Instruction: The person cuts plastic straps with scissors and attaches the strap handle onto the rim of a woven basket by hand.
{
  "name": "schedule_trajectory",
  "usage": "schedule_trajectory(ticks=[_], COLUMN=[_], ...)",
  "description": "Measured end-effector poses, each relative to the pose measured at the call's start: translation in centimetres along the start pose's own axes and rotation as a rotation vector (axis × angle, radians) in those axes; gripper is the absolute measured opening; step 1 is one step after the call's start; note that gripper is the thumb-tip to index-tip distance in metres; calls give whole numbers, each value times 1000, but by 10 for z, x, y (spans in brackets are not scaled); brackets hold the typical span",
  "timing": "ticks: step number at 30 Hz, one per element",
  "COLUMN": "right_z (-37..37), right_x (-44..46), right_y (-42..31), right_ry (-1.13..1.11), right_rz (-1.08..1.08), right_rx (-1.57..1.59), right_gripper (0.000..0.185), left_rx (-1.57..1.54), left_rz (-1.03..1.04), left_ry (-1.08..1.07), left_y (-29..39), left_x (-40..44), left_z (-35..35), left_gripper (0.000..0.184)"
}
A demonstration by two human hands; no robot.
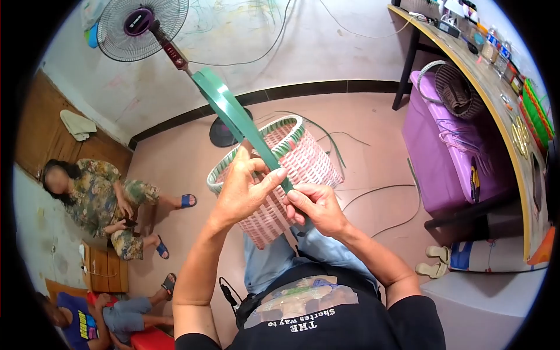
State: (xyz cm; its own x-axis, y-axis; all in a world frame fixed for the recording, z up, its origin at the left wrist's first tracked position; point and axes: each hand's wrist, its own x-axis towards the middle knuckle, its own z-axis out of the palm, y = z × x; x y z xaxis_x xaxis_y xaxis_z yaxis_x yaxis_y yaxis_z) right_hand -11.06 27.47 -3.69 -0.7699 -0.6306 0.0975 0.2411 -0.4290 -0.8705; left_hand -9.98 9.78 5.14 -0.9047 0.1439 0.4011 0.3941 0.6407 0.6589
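A flat green plastic strap (227, 108) rises in a bent loop in front of me, its lower end running down between my hands. My left hand (248, 184) pinches the strap between thumb and fingers. Just to the right and lower, my right hand (318, 209) grips the strap near its lower part, thumb on top. Behind and below both hands is a pink and white woven basket (309, 157) with green wrapping along its rim. It sits tilted at my knees, and my hands hide part of it.
A standing fan (140, 23) is at the upper left. Two people sit at left, one in a patterned outfit (96, 186). Loose strips (385, 186) lie on the floor. At right stand a purple bin (431, 151) and a cluttered table (496, 87); sandals (433, 268) lie below.
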Motion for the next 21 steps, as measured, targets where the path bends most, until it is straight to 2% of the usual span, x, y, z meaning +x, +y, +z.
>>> schedule_trajectory(ticks=[1, 4, 5, 7, 8, 10, 11, 13, 14, 15, 16, 17, 18, 19, 20, 21], right_z=[1, 4, 2, 1, -1, -19, -39, -84, -118, -154, -192, -243, -304, -340, -361, -362], right_x=[1, 2, 4, -1, 0, -5, -10, -30, -44, -56, -70, -86, -108, -133, -154, -168], right_y=[0, -2, 10, 2, 8, 2, -2, -19, -23, -29, -39, -43, -47, -62, -82, -107], right_ry=[9, 29, 41, 10, 18, 69, 185, 374, 501, 647, 797, 928, 1019, 1101, 1191, 1232], right_rz=[-7, 20, -38, 26, -18, -258, -450, -344, -353, -330, -397, -406, -445, -383, -322, -383], right_rx=[-12, -125, -128, -137, -14, -213, -607, -681, -886, -938, -1127, -1239, -1457, -1523, -1591, -1642], right_gripper=[21, 22, 22, 21, 22, 22, 22, 19, 18, 17, 16, 17, 16, 13, 12, 10], left_rx=[-75, 67, 86, 50, 11, -131, -149, -163, -182, -205, -230, -255, -187, -125, -69, -117], left_rz=[-69, -114, -148, -214, -261, -181, -202, -267, -267, -270, -271, -324, -330, -324, -310, -311], left_ry=[14, 4, -15, -43, -49, 1, -30, -70, -76, -82, -89, -89, -103, -120, -135, -132], left_y=[5, -4, -8, -11, -9, -1, -5, -13, -12, -12, -11, -14, -16, -18, -20, -22], left_x=[-3, -8, -9, -9, -6, 1, 3, 4, 3, 5, 6, 5, 4, 5, 6, 6], left_z=[1, -2, -3, -6, -8, -8, -11, -22, -22, -23, -24, -25, -27, -30, -31, -31], left_gripper=[22, 20, 19, 18, 19, 24, 26, 29, 30, 31, 32, 27, 25, 22, 20, 16])
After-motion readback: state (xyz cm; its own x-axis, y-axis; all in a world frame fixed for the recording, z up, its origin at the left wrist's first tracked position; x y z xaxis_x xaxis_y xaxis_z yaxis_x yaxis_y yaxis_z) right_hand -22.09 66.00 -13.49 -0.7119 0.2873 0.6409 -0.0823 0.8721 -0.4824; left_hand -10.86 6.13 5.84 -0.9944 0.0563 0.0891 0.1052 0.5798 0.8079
